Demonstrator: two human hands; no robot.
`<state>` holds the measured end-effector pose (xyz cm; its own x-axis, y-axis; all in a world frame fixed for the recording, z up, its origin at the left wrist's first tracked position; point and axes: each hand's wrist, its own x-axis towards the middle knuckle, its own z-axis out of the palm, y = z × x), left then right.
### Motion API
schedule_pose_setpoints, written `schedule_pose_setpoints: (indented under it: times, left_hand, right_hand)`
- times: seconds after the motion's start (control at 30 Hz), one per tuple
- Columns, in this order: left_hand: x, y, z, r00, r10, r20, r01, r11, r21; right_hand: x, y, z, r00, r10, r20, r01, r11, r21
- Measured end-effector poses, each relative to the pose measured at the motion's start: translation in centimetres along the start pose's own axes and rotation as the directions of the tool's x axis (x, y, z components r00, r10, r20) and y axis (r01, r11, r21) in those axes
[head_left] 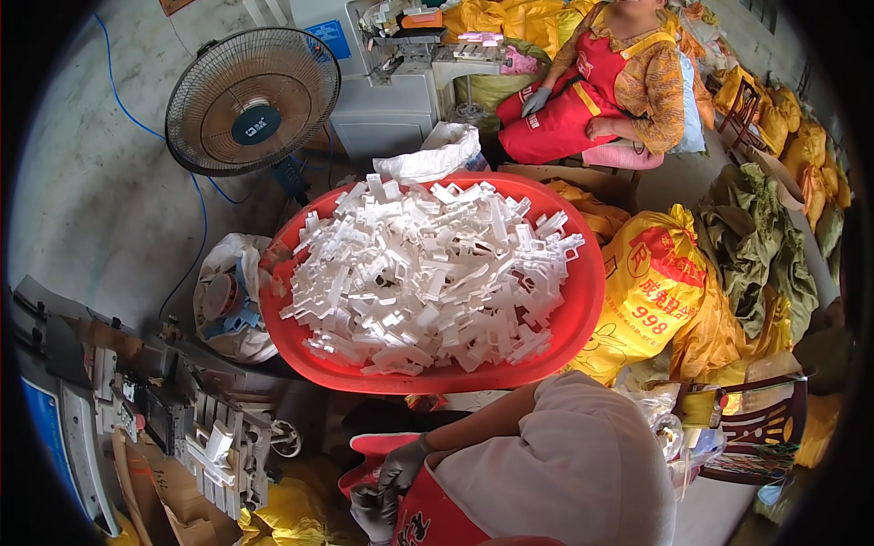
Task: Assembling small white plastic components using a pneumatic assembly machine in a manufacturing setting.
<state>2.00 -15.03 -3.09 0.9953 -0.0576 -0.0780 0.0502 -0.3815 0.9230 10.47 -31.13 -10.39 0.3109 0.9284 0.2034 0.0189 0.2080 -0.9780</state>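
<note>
Both my hands wear dark grey gloves and meet low in the view, in front of a red apron (442, 514). My right hand (403, 462) comes in from the white sleeve (555, 455), its fingers curled in against the other glove. Just below it lies my left hand (375, 511), partly covered, so its fingers are hard to read. Anything held between the two is too small to make out. Beyond them stands a large red oval tub (437, 382), heaped with white plastic parts (437, 273); neither hand touches it.
A black fan (255, 100) stands at the far left. Machine tooling (218, 455) is at the near left. Another person (592, 91) in a red apron sits at the far right beside a machine. Yellow sacks (642, 291) and a wooden chair (756, 419) flank the right side.
</note>
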Motion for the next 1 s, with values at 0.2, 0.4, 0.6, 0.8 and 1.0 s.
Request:
schedule_pose_setpoints:
  times: [0.2,0.4,0.6,0.8,1.0]
  left_hand:
    - [-0.1,-0.6,0.5,0.991,0.116,-0.067,-0.106,0.985,0.137]
    - [0.4,-0.1,0.9,0.950,0.296,-0.101,-0.276,0.945,0.175]
    - [1.1,-2.3,1.0,0.974,0.223,0.039,-0.226,0.969,0.104]
    - [1.5,-1.9,1.9,0.993,-0.013,0.116,0.019,0.999,-0.048]
    - [-0.3,-3.3,0.3,0.955,-0.271,-0.116,0.250,0.953,-0.168]
  right_hand:
    - [-0.4,-1.1,0.1,1.000,0.009,-0.030,-0.012,0.995,-0.101]
    - [-0.4,2.5,1.2,0.997,-0.006,-0.081,0.022,0.981,0.192]
    - [-2.8,-2.0,-0.8,0.990,0.144,-0.004,-0.143,0.985,0.099]
    - [-8.4,-3.4,-2.4,0.935,0.103,-0.341,-0.170,0.970,-0.171]
    - [-30.1,10.3,-11.6,-0.270,-0.284,-0.920,-0.808,0.587,0.056]
